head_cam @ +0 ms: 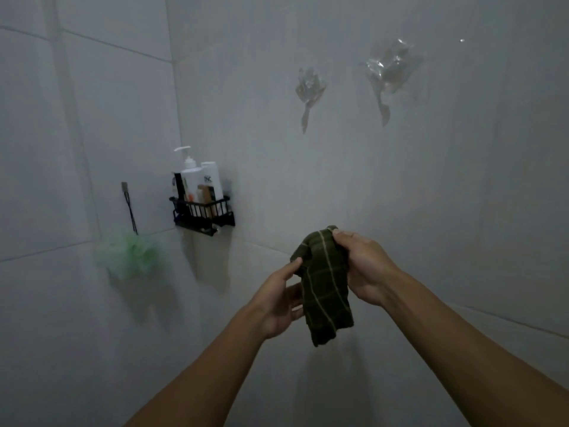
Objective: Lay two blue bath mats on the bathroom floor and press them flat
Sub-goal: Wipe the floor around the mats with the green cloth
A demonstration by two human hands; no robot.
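A dark green cloth with thin pale checked lines (324, 291) hangs in front of the tiled wall, bunched at its top. My right hand (363, 266) grips the cloth's upper part, thumb and fingers closed around it. My left hand (281, 298) is at the cloth's left edge, its thumb on the fabric and its fingers behind it. No blue bath mat and no floor are in view.
A black wire shelf (203, 215) with several bottles is fixed to the wall at mid left. A green bath sponge (131, 257) hangs from a hook to its left. Two clear plastic wall hooks (309, 94) (388, 72) sit higher on the grey tiled wall.
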